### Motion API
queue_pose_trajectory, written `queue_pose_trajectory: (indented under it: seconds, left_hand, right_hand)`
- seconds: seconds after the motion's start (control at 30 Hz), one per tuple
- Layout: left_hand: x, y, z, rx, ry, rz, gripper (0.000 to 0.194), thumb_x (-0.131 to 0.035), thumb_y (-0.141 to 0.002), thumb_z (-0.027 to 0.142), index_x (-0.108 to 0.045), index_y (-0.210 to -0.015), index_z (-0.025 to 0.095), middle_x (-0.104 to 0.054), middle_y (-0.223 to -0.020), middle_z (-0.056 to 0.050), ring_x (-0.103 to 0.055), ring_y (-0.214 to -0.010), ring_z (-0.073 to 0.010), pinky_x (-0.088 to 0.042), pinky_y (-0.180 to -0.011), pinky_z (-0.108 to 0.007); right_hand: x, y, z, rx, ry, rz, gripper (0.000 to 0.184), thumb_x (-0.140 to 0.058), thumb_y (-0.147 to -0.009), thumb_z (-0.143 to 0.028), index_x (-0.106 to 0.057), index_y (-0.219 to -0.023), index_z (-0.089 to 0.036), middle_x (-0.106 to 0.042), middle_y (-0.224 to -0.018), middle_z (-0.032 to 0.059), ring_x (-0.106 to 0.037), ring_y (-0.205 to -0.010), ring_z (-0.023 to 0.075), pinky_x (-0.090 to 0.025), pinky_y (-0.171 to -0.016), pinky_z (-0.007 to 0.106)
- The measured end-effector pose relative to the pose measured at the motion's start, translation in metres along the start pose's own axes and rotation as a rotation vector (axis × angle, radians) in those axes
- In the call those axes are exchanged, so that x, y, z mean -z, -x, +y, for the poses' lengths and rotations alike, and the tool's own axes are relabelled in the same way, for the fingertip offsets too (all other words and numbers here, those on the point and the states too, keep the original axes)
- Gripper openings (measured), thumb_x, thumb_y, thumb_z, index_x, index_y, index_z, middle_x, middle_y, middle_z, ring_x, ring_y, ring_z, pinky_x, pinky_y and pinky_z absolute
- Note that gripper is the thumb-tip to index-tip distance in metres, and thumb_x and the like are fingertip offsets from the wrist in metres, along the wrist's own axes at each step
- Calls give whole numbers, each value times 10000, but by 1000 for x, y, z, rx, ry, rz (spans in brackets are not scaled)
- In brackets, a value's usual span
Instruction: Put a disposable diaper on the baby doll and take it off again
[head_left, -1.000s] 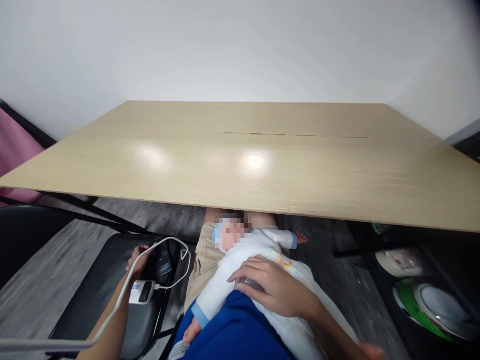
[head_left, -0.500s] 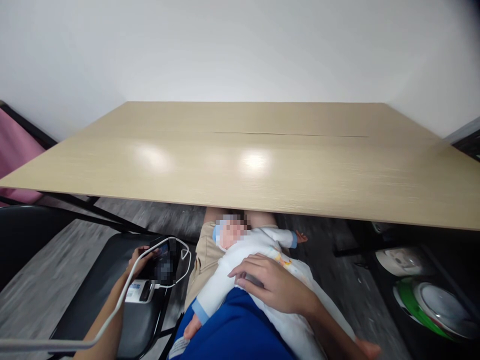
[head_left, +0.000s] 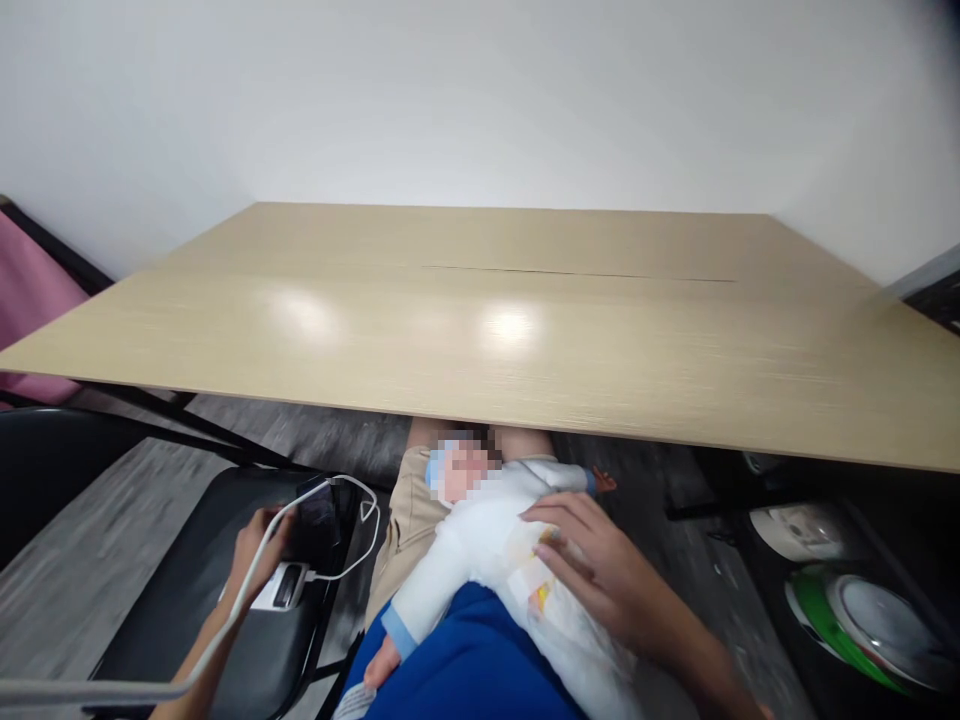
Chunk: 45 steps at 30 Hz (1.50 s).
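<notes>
I can't read any words or numbers here. The phone's (head_left: 318,517) dark screen is too hard to make out. The white box (head_left: 271,596) on the black chair (head_left: 274,660) is too small to read. The yellow and orange print (head_left: 541,598) on the white baby clothes (head_left: 469,545) is too blurry.

Fit was pretty basic tbh: a royal blue top (head_left: 480,665) on the near side of the table (head_left: 420,340), kinda creased, plus beige shorts (head_left: 405,510) that stopped around the knees (head_left: 527,441), right by the table's edge. Left hand (head_left: 262,548), right hand (head_left: 596,565) and forearms were bare.
</notes>
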<state>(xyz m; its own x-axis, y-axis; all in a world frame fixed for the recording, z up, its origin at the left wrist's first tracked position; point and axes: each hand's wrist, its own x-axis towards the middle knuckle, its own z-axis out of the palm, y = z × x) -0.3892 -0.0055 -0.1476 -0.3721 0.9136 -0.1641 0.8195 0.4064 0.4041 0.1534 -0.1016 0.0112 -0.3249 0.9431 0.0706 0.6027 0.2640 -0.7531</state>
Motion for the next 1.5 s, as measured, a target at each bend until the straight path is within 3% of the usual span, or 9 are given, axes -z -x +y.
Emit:
queue_pose_trajectory:
  seconds: [0.1,0.17,0.23,0.4,0.53,0.83,1.07,1.3,1.5]
  left_hand:
    - [30,46,27,-145,131,-391,773,-465,-808,992,-721,-817,262,-755,-848,-43,-727,-861,-309,-607,-844,-380]
    - [49,81,66,-251,253,-820,679,-510,-907,910,-710,-819,267,-729,-870,-38,-690,-856,-291,-585,-866,-391]
    - [62,112,120,-395,320,-1008,525,-574,-991,773,-677,-869,274,-706,-919,-27,-662,-873,-262,-564,-848,-371]
    - [43,151,259,-1032,382,-765,281,-644,-1067,546,-664,-1190,295,-701,-1266,-91,-615,-1226,-290,-469,-1146,-453]
    - [-1,147,315,-1402,398,-680,348,-639,-1079,508,-630,-1338,276,-694,-1342,-138,-612,-1275,-306,-456,-1146,-489]
    - [-18,140,317,-1578,416,-657,258,-687,-1085,429,-759,-1293,297,-780,-1300,-71,-683,-1176,-250,-486,-1064,-414]
    - [-14,155,302,-1580,410,-453,177,-637,-1123,330,-790,-1157,249,-819,-1194,-42,-665,-1168,-236,-410,-1142,-421]
    - [46,153,277,-1361,316,-962,206,-656,-1094,406,-743,-1050,224,-747,-827,0,-683,-817,-175,-523,-897,-321]
    - [-15,166,359,-1444,159,-711,566,-795,-944,556,-674,-1367,199,-698,-1397,-151,-598,-1312,-342,-469,-1129,-480]
  right_hand:
    - [8,19,22,-130,102,67,313,-575,-1104,-402,-699,-1371,-295,-722,-1363,83,-660,-1301,298,-569,-1113,497]
    - [8,25,32,-178,111,69,290,-556,-1114,-417,-728,-1311,-293,-749,-1304,84,-693,-1227,301,-585,-1062,501]
    - [6,25,39,-198,118,79,278,-542,-1121,-423,-757,-1236,-290,-770,-1235,83,-708,-1166,303,-589,-1012,493]
    - [1,13,43,-196,202,84,242,-573,-1111,-406,-782,-1091,-286,-787,-1114,56,-720,-1072,295,-550,-960,482]
    - [6,6,58,-177,258,74,261,-571,-1108,-399,-775,-1018,-263,-787,-1008,44,-728,-939,278,-521,-906,477]
    - [14,4,93,-303,291,324,392,-529,-1105,-452,-758,-1286,-190,-812,-1219,150,-747,-1132,358,-578,-1006,550]
    - [-3,-19,18,75,121,-111,304,-446,-1115,-192,-689,-1290,-239,-725,-1333,93,-675,-1233,255,-547,-1084,434]
    - [46,29,-10,-129,84,-321,383,-445,-1166,-456,-632,-918,-232,-708,-910,12,-650,-887,210,-460,-845,339]
    - [37,80,18,-413,15,-474,427,-387,-1141,-481,-714,-960,-276,-786,-875,14,-729,-809,221,-433,-744,305]
